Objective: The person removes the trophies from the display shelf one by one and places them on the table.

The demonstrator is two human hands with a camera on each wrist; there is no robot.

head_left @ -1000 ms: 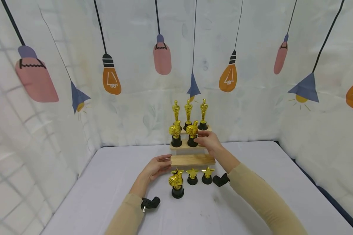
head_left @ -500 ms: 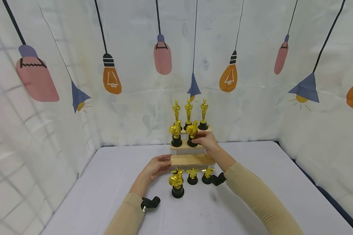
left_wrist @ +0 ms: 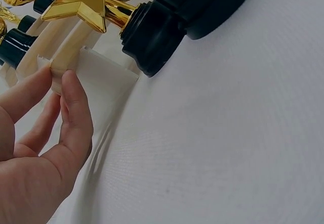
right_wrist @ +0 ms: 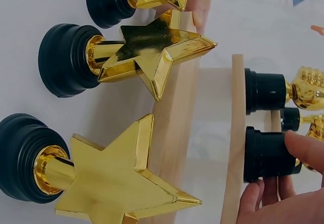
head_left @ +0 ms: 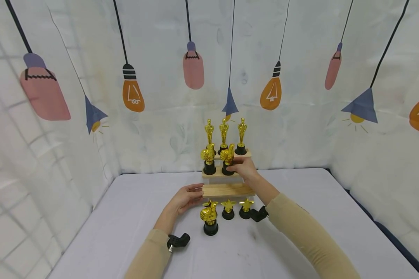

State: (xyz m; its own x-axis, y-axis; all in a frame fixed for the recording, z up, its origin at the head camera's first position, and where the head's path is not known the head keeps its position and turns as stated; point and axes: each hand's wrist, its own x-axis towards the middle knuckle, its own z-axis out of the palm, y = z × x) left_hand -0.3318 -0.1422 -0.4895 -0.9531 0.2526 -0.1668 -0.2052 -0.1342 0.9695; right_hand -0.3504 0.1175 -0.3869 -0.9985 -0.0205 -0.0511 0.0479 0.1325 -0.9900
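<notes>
A tiered wooden display stand (head_left: 228, 190) stands on the table. My left hand (head_left: 186, 198) pinches the left end of its lowest step; the left wrist view shows the fingertips on the wood. On the middle step are two gold thumbs-up trophies with black bases. My right hand (head_left: 246, 169) grips the base of the right-hand thumbs-up trophy (head_left: 227, 154), which stands upright. The other thumbs-up trophy (head_left: 208, 155) is just left of it. In the right wrist view, the fingers and thumb lie around the held trophy's black base (right_wrist: 268, 153).
Three gold figure trophies (head_left: 224, 131) stand on the top step. Before the stand, several star trophies (head_left: 228, 209) form a row on the white table (head_left: 153, 184), with another thumbs-up trophy (head_left: 210, 221) in front of the left one. A patterned curtain hangs behind.
My right hand has shifted slightly left, and the thumbs-up trophy it grips has moved a little left with it on the middle step. The left hand has stayed on the stand.
</notes>
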